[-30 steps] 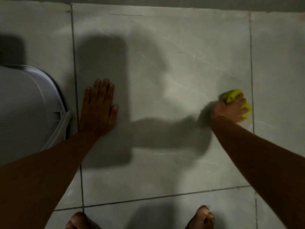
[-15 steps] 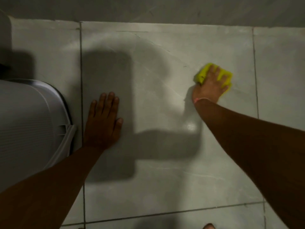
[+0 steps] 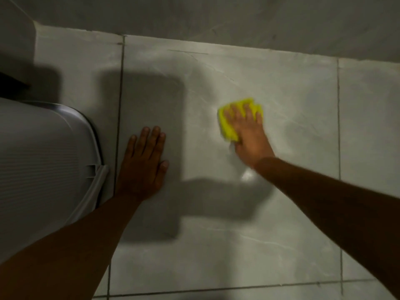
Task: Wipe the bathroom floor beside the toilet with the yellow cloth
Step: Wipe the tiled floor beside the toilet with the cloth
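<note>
Head view is showing the grey tiled floor (image 3: 249, 245) running out to the wall (image 3: 216, 18), with the toilet (image 3: 43, 159) sitting at the left. The left hand (image 3: 142, 167) is lying flat with straight fingers, bracing on the tile just beside the toilet. The right hand (image 3: 249, 135) is pressing spread fingers onto the yellow cloth (image 3: 227, 126), which is lying to the right, nearer the wall. A sweep toward the toilet is likely heading leftward, where the bracing hand is standing in its path.

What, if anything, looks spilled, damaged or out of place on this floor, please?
Nothing clearly stands out. The right hand presses the yellow cloth flat on the floor; the left hand rests flat beside the toilet. A glossy patch near the right wrist may be wetness or glare.
</note>
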